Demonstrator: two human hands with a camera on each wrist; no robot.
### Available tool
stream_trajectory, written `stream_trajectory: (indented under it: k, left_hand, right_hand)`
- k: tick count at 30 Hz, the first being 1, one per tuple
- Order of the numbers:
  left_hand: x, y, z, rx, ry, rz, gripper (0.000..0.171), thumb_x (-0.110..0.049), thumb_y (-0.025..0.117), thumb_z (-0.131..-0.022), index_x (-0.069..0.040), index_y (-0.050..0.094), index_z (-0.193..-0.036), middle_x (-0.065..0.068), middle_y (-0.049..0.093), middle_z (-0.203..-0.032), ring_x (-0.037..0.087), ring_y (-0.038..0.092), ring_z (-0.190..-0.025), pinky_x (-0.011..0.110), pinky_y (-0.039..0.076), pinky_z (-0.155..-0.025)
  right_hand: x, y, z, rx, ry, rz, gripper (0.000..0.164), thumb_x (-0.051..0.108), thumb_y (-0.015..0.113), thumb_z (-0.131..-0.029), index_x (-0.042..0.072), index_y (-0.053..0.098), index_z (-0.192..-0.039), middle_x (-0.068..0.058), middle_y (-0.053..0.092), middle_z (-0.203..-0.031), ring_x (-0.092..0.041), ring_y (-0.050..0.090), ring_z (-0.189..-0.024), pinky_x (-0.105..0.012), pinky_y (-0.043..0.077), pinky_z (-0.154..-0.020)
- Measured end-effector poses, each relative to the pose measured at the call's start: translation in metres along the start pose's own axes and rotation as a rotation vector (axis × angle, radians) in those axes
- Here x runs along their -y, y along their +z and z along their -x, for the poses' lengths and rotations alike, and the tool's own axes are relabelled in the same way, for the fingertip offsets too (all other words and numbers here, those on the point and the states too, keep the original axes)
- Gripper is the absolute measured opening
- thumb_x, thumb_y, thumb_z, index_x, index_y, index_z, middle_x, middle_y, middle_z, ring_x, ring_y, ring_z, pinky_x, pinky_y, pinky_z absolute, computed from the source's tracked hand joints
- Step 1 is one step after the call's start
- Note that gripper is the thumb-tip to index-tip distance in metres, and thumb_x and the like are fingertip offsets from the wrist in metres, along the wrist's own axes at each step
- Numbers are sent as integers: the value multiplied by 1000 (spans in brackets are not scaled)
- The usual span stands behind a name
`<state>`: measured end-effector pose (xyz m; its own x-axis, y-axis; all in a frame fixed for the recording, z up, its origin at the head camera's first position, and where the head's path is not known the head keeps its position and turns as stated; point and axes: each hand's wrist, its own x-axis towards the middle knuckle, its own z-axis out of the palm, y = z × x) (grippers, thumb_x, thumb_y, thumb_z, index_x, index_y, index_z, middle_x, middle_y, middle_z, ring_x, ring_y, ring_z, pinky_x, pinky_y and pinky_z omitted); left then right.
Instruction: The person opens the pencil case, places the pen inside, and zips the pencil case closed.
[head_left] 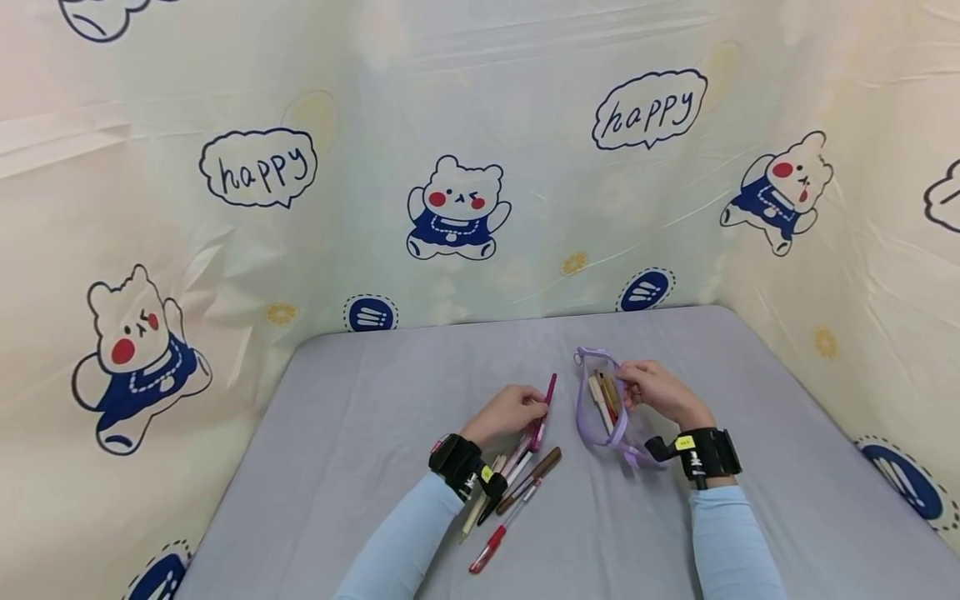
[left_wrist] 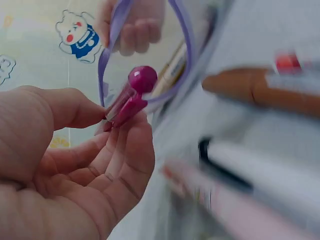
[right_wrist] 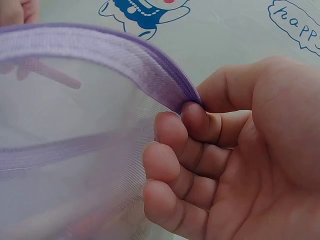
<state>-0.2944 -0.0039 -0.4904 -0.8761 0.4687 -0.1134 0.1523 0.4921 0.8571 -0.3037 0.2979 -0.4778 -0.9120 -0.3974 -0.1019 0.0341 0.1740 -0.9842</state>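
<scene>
My left hand (head_left: 512,412) pinches a magenta pen (left_wrist: 131,94) between thumb and fingers, its rounded end pointing up in the left wrist view. Just right of it stands a see-through mesh pencil pouch (head_left: 582,408) with purple zipper edging, its mouth spread wide. At the pouch's right rim, my right hand (head_left: 660,392) pinches the purple zipper edge (right_wrist: 165,75) between thumb and forefinger. Several pens (head_left: 600,402) lie inside the pouch. Below my left hand, a loose pile holds a brown marker (head_left: 549,463), a red-capped pen (head_left: 491,550) and several other pens.
A grey cloth covers the table (head_left: 375,417). Behind it and along both sides hangs a pale curtain (head_left: 525,108) printed with cartoon bears. The pouch's purple end (head_left: 633,455) lies near the right wrist camera.
</scene>
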Motion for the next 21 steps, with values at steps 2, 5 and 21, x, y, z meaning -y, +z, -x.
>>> stream_trajectory:
  k: [2,5,21]
  left_hand:
    - [-3,4,-5,11,-19,95,27,-20,61,-96,-2,68,-114,3,69,-89,11,63,-73,26,54,-68]
    - [-7,14,-14,11,-51,229,28,-17,60,-97,2,66,-117,6,69,-90,12,64,-73,28,57,-66]
    - [-37,51,-45,-9,-107,583,27,-11,63,-95,7,64,-114,7,67,-80,13,66,-65,32,60,-67]
  right_hand:
    - [0,0,0,-1,0,-11,30,23,47,-104,2,56,-84,1,55,-71,-12,57,-62,-28,54,-61]
    - [0,-1,0,-1,2,-23,29,22,47,-104,6,55,-81,1,55,-71,-12,58,-62,-28,54,-61]
    - [2,0,0,10,10,-43,30,26,47,-104,13,54,-78,2,53,-71,-12,57,-62,-29,54,-62]
